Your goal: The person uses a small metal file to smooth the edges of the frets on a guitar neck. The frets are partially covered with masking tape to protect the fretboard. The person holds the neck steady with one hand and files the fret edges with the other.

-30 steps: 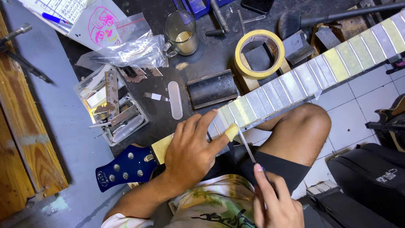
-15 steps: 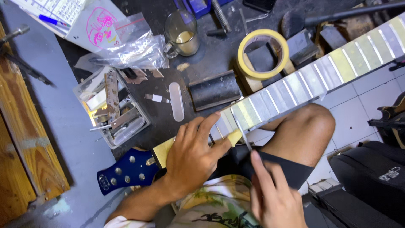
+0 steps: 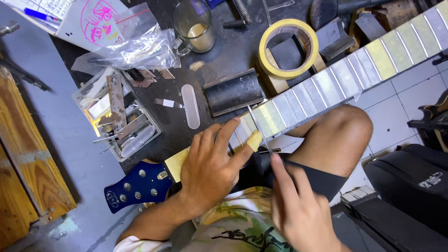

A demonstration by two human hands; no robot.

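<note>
Your left hand (image 3: 210, 170) lay open and flat across the taped guitar neck (image 3: 326, 86), near its blue headstock with silver tuning posts (image 3: 137, 185). The palm pressed down, seemingly to hold the neck still, and the thumb, wrapped in yellowish tape, pointed along one fret. Your right hand (image 3: 298, 210) was closed around a thin metal tool (image 3: 258, 126), its fingers pinching the handle so the slim tip lay across the fret just beside that thumb.

The neck ran diagonally from the lower left, over your bare knee (image 3: 343, 135), to the upper right. Pale masking tape covered the wood between the frets, probably to shield it, leaving only the thin metal frets bare.

On the dark desk (image 3: 224, 51) beyond sat a roll of yellow masking tape (image 3: 288, 46), a dark curved block (image 3: 233, 91), a glass mug (image 3: 193, 25) and a clear plastic tray of small metal tools (image 3: 116, 119).
</note>
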